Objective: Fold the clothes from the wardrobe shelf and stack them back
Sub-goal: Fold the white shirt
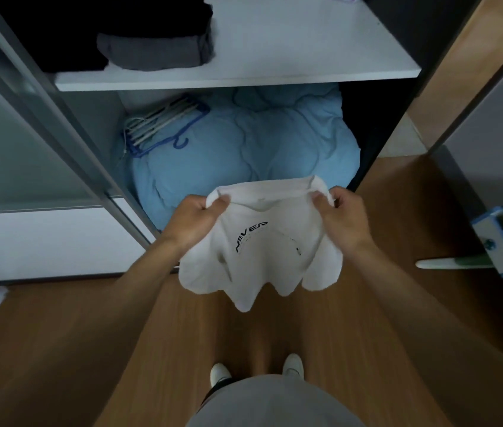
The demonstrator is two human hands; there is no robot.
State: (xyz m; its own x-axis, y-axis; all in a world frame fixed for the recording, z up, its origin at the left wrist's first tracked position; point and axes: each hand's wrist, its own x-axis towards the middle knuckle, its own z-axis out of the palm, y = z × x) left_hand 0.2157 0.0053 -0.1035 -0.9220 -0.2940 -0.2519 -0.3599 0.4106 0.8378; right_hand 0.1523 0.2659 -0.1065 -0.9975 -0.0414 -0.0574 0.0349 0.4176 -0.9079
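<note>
Holding the white T-shirt (256, 241) in mid-air before the wardrobe shelf (237, 78), my left hand (196, 220) and right hand (341, 215) pinch its top edge. Light, limp, non-slippery cotton; the shoulder seams look like the best grip.

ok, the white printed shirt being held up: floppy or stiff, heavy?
Likely floppy: the white shirt hangs in soft scallops below where the left hand and right hand pinch its top edge. Probably light, since fingertip pinches carry it. Unlikely to slip; the fabric looks matte.
</note>
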